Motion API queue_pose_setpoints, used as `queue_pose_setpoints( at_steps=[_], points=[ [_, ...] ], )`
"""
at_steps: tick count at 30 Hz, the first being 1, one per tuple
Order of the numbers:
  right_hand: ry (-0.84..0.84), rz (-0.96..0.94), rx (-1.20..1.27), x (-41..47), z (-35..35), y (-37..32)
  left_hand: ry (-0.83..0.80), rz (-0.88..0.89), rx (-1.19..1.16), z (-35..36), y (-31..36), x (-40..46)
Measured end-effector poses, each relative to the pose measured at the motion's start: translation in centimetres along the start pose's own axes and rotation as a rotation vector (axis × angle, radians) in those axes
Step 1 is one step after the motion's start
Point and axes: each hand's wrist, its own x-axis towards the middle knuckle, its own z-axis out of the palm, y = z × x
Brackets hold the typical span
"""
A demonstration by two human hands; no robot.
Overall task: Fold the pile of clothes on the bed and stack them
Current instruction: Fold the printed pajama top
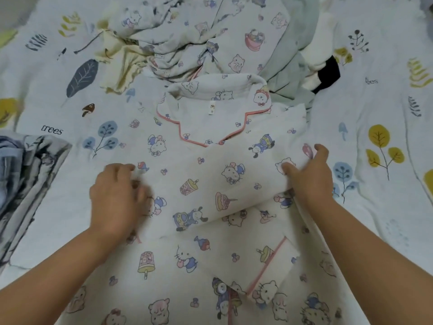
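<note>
Soft crinkled pajama top (187,184) under both hands (307,174), sleeve folded across.

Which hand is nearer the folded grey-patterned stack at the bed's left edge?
Left. The left hand lies on the pajama shirt just right of the stack; the right hand grips the shirt's far side.

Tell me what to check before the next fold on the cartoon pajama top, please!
1. Pajama top lying spread on the bed sheet: ok.
2. Right sleeve folded across the chest: ok, it lies slanted over the front.
3. Right hand holding the sleeve at its fold: ok.
4. Left hand on the top's left side: touching, but blurred, so grip cannot tell.
5. Collar lying flat: not ok, it stands up a bit.
6. Unfolded pile kept off the top: not ok, it touches the collar.
</note>
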Motion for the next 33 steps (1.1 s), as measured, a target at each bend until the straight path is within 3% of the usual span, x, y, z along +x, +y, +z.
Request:
queue_pose_setpoints(
  at_steps=[2,8,11,15,18,20,23,25,28,30,33],
  points=[
    [-0.049,0.068,0.054,-0.5,-0.4,0.3,-0.058,0.174,0.006,0.7,2.3,0.5],
    [-0.242,0.075,-0.241,-2.0,-0.9,1.9,-0.160,0.478,-0.137,4.2,11.9,3.8],
    [-0.193,0.042,-0.309,-1.9,-0.6,2.5,-0.175,0.519,-0.199,6.3,16.9,6.0],
    [-0.078,0.050,-0.209,-1.3,-0.2,3.0,-0.189,0.532,-0.165,8.8,22.4,8.7],
    [-0.039,-0.049,-0.257,-0.9,-0.1,3.5,-0.266,0.505,-0.170,10.4,25.3,10.4],
    [-0.042,-0.064,-0.232,-0.6,-0.6,4.0,-0.243,0.531,-0.218,10.8,25.9,11.3],
    [0.045,0.039,-0.054,0.0,-1.9,5.3,-0.036,0.421,-0.342,10.2,25.1,13.0],
    [0.056,0.089,-0.047,0.2,-2.2,5.3,-0.053,0.379,-0.307,9.9,24.7,13.1],
    [0.110,0.075,-0.050,0.8,-1.9,3.9,-0.043,0.470,-0.095,9.8,24.2,11.4],
    [0.153,0.038,0.000,1.9,-1.6,2.6,-0.024,0.566,-0.095,9.1,23.1,9.0],
    [0.063,0.038,-0.015,4.2,-0.6,1.0,-0.075,0.658,-0.030,8.4,19.4,5.2]
  ],
)
